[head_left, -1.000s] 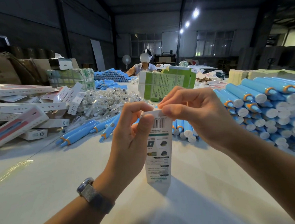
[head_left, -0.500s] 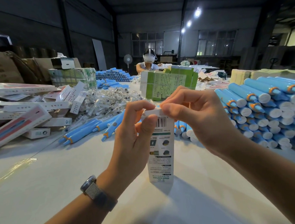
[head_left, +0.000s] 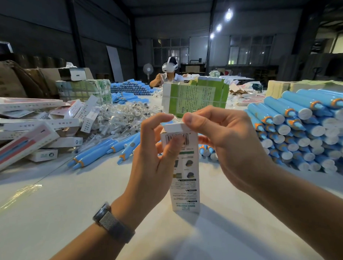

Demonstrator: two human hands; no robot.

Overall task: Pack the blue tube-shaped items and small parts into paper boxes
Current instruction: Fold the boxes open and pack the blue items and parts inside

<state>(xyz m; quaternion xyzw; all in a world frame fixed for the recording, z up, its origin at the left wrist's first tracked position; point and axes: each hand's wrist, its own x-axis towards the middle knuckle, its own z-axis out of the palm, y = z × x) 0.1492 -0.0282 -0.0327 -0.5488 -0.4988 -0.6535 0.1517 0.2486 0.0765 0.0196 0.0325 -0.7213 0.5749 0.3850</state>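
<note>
One paper box point(head_left: 183, 174), tall, narrow and white with a barcode near its top and green-trimmed print below, is standing upright on the white table point(head_left: 52, 204) at the centre of view. The left hand point(head_left: 152, 158) is gripping its upper part, thumb across the barcode, while the right hand point(head_left: 226, 141) is pinching the white top flap. Four loose blue tubes point(head_left: 97, 152) are lying at ten o'clock, and a stack of blue tubes point(head_left: 308, 135), too many to count, is sitting at three o'clock.

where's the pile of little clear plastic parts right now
In the head view, the pile of clear plastic parts lies on the table left of centre, behind the loose blue tubes, between the scattered white boxes and the green carton stack.
</note>
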